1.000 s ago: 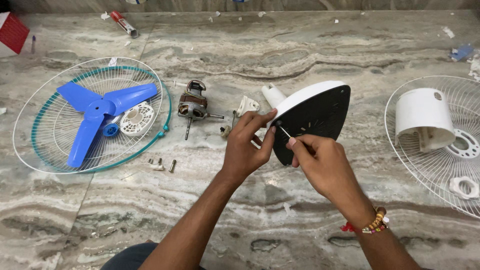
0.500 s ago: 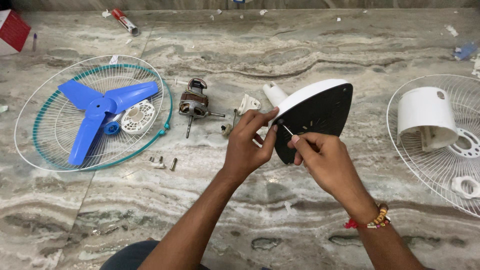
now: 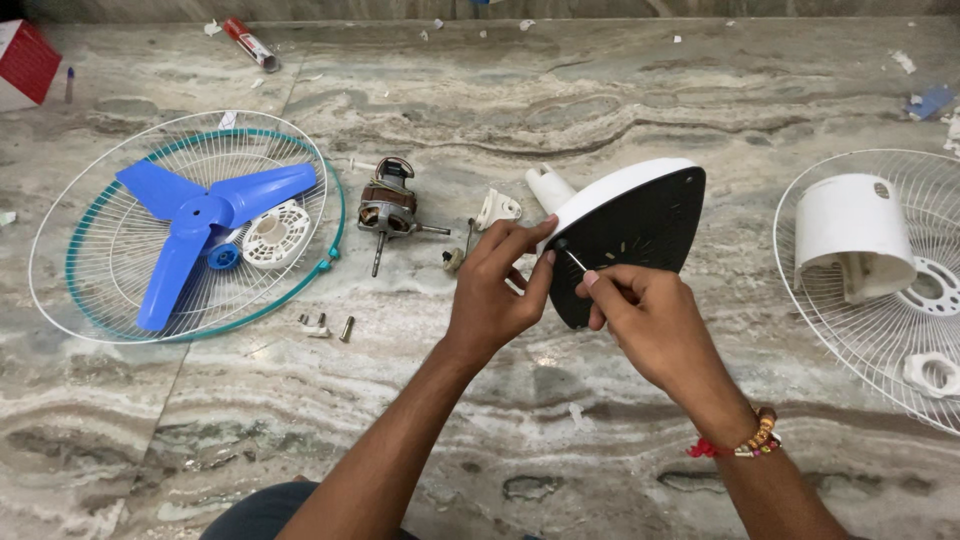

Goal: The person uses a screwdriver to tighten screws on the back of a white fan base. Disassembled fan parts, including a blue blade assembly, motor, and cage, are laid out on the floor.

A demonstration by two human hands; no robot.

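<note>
While both hands point(image 3: 575, 295) grip the fan base point(image 3: 630, 235), 1 grille point(image 3: 90, 215) cradles blue blades point(image 3: 205, 225).

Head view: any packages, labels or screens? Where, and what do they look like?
Red box: far left edge of the floor, partly cut off; boxy, red with a white side.
Red tube: top left, lying slanted; slim, red and white with a grey end.
No screens or signs show.

Blue fan blade point(image 3: 205, 228) on wire guard point(image 3: 95, 190); motor point(image 3: 386, 207).
</note>
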